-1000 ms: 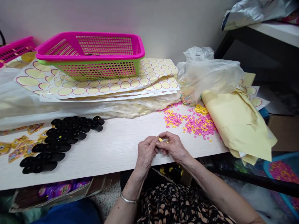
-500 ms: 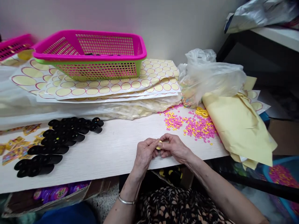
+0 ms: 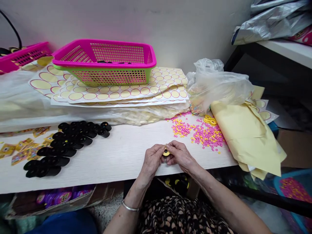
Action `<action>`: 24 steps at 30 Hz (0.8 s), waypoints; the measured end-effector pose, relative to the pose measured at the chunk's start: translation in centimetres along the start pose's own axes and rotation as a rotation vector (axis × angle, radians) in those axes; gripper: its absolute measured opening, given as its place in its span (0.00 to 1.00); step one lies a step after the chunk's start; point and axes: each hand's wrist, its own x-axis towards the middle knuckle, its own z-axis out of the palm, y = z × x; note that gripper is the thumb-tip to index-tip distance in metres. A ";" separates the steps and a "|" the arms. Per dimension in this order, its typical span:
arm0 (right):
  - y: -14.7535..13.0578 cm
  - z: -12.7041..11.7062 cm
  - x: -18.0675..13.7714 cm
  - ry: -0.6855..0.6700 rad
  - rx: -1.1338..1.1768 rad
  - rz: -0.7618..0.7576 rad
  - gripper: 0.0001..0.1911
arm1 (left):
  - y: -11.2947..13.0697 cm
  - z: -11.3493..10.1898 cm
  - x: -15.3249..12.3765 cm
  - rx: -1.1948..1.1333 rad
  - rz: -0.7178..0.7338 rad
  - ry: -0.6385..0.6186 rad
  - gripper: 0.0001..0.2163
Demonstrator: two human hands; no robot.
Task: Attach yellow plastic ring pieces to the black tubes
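Observation:
Close to the table's front edge, my left hand point(image 3: 152, 159) and my right hand point(image 3: 180, 156) meet around a small round piece with a yellow rim and a dark centre point(image 3: 166, 151). Fingertips of both hands pinch it from either side. Its lower part looks greyish and is partly hidden by the fingers. Just beyond my right hand lie scattered pink and yellow beads point(image 3: 208, 136). Several yellow rings point(image 3: 210, 120) rest behind those beads. Rows of short black cylinders point(image 3: 63, 143) stand well to the left of my left hand.
A pink and green basket point(image 3: 104, 74) sits on sticker sheets point(image 3: 122, 94) at the back. Plastic bags point(image 3: 219, 86) and yellow paper point(image 3: 246, 136) lie to the right. Small colourful packets point(image 3: 24, 149) are at far left. Below the table is a box with purple items point(image 3: 59, 196).
The yellow-rimmed piece has turned so its dark centre now faces up towards me. Both hands keep hold of it in nearly the same place. The view has shifted slightly.

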 end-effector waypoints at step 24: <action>0.5 -0.4 0.2 -0.035 -0.013 -0.052 0.16 | -1.1 1.4 -0.2 0.013 0.077 0.190 0.13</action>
